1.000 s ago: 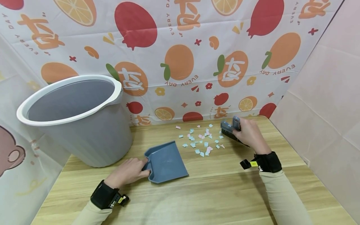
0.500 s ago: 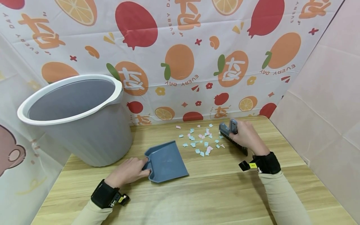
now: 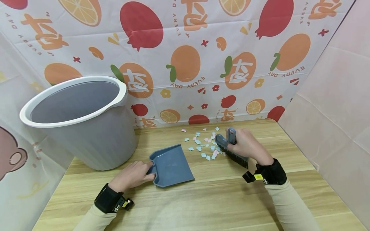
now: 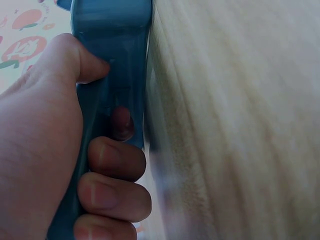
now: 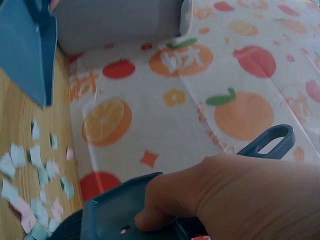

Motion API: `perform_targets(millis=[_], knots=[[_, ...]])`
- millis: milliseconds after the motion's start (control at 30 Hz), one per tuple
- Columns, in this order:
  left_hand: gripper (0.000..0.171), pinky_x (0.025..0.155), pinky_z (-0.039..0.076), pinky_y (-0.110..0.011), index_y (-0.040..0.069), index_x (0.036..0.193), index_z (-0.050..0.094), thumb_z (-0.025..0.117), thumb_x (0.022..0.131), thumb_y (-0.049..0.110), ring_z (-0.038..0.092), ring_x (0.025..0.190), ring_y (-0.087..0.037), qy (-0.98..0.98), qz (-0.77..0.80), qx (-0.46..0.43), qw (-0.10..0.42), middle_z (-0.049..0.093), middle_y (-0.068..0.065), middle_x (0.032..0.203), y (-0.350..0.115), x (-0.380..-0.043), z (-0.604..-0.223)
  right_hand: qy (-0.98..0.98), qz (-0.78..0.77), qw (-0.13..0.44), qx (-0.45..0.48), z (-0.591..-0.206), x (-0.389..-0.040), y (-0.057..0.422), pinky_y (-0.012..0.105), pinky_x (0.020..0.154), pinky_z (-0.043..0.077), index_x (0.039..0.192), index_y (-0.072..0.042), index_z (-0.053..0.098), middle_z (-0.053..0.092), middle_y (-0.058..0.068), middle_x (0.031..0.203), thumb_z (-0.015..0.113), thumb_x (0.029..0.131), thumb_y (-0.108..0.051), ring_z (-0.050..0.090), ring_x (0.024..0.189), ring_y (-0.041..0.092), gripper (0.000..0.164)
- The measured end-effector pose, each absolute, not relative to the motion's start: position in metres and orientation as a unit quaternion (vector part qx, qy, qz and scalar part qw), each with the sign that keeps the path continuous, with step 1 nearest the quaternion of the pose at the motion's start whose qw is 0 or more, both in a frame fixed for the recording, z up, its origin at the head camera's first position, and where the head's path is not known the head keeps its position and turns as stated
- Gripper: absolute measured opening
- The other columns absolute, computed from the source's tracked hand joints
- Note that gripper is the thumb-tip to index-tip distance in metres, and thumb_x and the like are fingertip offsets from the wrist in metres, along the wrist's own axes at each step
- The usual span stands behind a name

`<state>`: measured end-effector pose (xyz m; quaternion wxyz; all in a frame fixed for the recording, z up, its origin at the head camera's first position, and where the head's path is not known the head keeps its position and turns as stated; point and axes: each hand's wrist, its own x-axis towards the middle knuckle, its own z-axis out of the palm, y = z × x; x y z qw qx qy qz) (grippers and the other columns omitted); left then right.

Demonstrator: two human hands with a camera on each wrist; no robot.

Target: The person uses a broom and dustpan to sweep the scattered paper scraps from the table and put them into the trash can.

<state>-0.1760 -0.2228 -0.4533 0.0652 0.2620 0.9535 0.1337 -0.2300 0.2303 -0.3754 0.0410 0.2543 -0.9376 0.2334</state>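
Note:
My left hand (image 3: 133, 175) grips the handle of a blue-grey dustpan (image 3: 172, 166) lying flat on the wooden table, its wide edge facing right. In the left wrist view, several fingers curl round the dustpan handle (image 4: 70, 210). My right hand (image 3: 247, 146) holds a small blue-grey hand brush (image 3: 222, 141) with dark bristles at the right side of a scatter of paper scraps (image 3: 199, 149), pale blue and pink. The bristles reach the nearest scraps. In the right wrist view the thumb presses on the brush head (image 5: 125, 210), and the looped handle end (image 5: 280, 140) sticks out past the hand.
A large grey bucket (image 3: 98, 141) with a white rim stands at the table's left rear, behind the left hand. A fruit-print cloth (image 3: 185, 106) hangs along the table's back edge. A pale wall covering (image 3: 323, 128) borders the right side.
My right hand has moved left and slightly toward me with the brush, which now meets the right-hand scraps. The left hand and dustpan have stayed in place.

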Motion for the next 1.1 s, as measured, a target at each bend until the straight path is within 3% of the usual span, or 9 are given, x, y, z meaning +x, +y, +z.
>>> perform_targets(millis=[367, 667, 900, 1100], knots=[[0.018, 0.06, 0.017, -0.026, 0.015, 0.092, 0.062, 0.064, 0.103, 0.029, 0.025, 0.056, -0.006, 0.953, 0.132, 0.266, 0.059, 0.026, 0.012, 0.067, -0.222, -0.177, -0.455, -0.92, 0.259, 0.02, 0.295, -0.37, -0.219, 0.219, 0.029, 0.072, 0.038, 0.092, -0.015, 0.059, 0.056, -0.004, 0.074, 0.078, 0.09, 0.004, 0.046, 0.068, 0.008, 0.027], [0.017, 0.06, 0.017, -0.026, 0.016, 0.091, 0.06, 0.064, 0.102, 0.028, 0.024, 0.057, -0.005, 0.953, 0.136, 0.263, 0.062, 0.025, 0.012, 0.068, -0.222, -0.176, -0.454, -0.916, 0.258, 0.083, 0.295, -0.356, -0.215, 0.231, 0.031, 0.071, 0.041, 0.097, -0.013, 0.064, 0.073, 0.004, 0.085, 0.08, 0.088, 0.006, 0.051, 0.071, 0.012, 0.027], [0.019, 0.06, 0.017, -0.026, 0.017, 0.088, 0.058, 0.064, 0.102, 0.029, 0.024, 0.058, -0.005, 0.953, 0.132, 0.267, 0.059, 0.024, 0.012, 0.068, -0.223, -0.176, -0.454, -0.884, 0.276, 0.113, 0.361, -0.362, -0.22, 0.232, 0.033, 0.078, 0.058, 0.095, -0.018, 0.069, 0.08, -0.001, 0.091, 0.086, 0.085, 0.012, 0.068, 0.081, 0.009, 0.035], [0.018, 0.06, 0.017, -0.026, 0.016, 0.091, 0.06, 0.065, 0.102, 0.029, 0.022, 0.058, -0.005, 0.953, 0.135, 0.263, 0.062, 0.024, 0.012, 0.069, -0.223, -0.176, -0.454, -0.839, 0.318, 0.125, 0.423, -0.374, -0.226, 0.228, 0.026, 0.078, 0.059, 0.098, -0.019, 0.071, 0.082, -0.004, 0.095, 0.084, 0.084, 0.017, 0.073, 0.087, 0.006, 0.04]])
